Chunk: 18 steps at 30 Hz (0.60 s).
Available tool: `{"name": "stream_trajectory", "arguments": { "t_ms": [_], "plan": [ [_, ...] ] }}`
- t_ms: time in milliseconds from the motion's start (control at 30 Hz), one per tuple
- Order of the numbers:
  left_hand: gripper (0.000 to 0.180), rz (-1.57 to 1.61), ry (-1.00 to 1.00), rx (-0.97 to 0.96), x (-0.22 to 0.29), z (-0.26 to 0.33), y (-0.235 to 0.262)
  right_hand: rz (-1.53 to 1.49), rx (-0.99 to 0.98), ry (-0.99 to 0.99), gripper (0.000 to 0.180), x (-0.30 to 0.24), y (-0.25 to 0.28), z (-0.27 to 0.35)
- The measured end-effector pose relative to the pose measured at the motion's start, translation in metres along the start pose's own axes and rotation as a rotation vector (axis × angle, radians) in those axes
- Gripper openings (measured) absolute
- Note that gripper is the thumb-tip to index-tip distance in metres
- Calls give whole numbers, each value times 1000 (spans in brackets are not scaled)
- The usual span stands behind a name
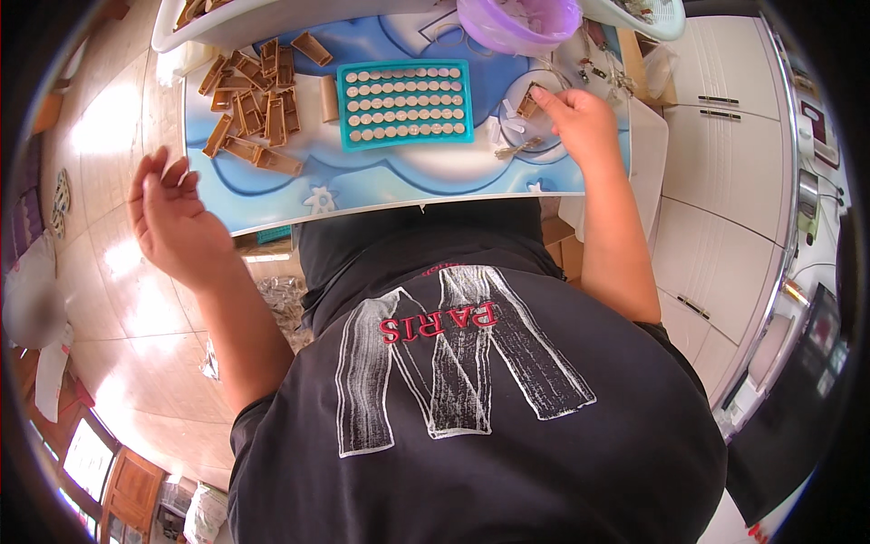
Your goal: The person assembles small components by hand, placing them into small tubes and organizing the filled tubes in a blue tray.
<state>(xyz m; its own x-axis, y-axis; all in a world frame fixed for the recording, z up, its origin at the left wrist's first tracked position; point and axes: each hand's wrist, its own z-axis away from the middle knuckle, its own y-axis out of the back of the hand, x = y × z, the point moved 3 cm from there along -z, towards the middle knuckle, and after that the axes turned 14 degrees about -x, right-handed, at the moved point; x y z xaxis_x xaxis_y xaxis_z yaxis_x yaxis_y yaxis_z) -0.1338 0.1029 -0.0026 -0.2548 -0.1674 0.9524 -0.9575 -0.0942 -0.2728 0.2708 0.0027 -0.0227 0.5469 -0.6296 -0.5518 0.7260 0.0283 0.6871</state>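
My right hand (583, 121) rests on the blue-and-white table (381, 186) at its right side, fingers closed on a small brown plastic piece (529, 100). My left hand (172, 218) is raised off the table's left front corner, empty, with fingers spread. A teal tray (407, 103) holding rows of small round silver discs lies at the table's middle. To its left sits a pile of several brown rectangular plastic pieces (254, 100). A small metal part (517, 147) lies just left of my right hand.
A purple bowl (518, 23) stands at the back of the table, with white baskets (227, 23) behind. White cabinets (716, 172) run along the right. Tiled floor (118, 308) lies to the left, with bags of small parts under the table.
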Motion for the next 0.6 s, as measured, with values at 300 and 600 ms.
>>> {"name": "stream_trajectory", "arguments": {
  "t_ms": [300,600],
  "plan": [
    [21,-32,295,-817,-4,69,-152,-281,-114,55,25,9,-7,-7],
    [42,-364,480,-1077,-95,78,-244,-234,-121,71,25,12,-4,-7]
  ]
}}
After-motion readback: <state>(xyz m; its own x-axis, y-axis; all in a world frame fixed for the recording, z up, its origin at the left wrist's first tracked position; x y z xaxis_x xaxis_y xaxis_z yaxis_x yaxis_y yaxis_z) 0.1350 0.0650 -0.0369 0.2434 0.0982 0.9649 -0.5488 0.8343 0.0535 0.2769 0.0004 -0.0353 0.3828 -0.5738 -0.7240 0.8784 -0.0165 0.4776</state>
